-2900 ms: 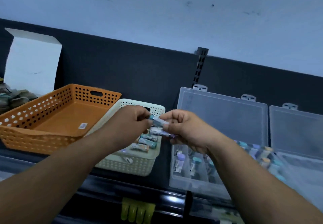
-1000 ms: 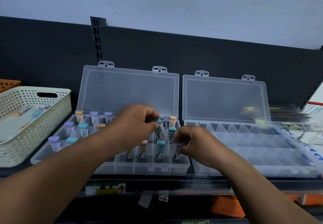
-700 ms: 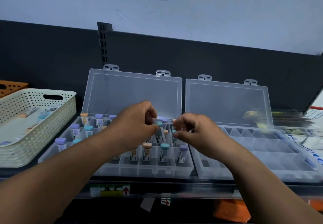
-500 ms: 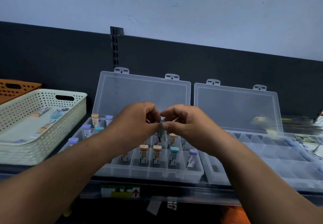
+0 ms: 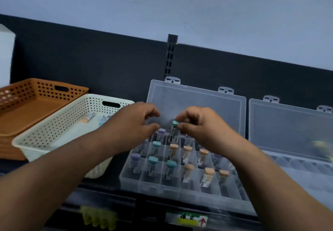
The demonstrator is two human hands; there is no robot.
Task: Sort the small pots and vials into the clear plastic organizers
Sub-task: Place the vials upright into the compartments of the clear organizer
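Along the dark shelf (image 5: 100, 193), a clear plastic compartment organizer (image 5: 162, 191) with its lid propped open holds upright vials (image 5: 187, 153) capped purple, teal and orange. Right of this organizer stands a second clear plastic organizer (image 5: 297, 173), also open. Left of it sit an orange perforated plastic basket (image 5: 27, 108) and, nearer, a cream perforated plastic basket (image 5: 54, 131). Above the organizer's back rows the left hand (image 5: 133, 122) hovers, fingers loosely curled, thumb parted, holding nothing. Over those rows the right hand (image 5: 203, 128) pinches a teal-capped vial (image 5: 174, 129) by its top between thumb and forefinger.
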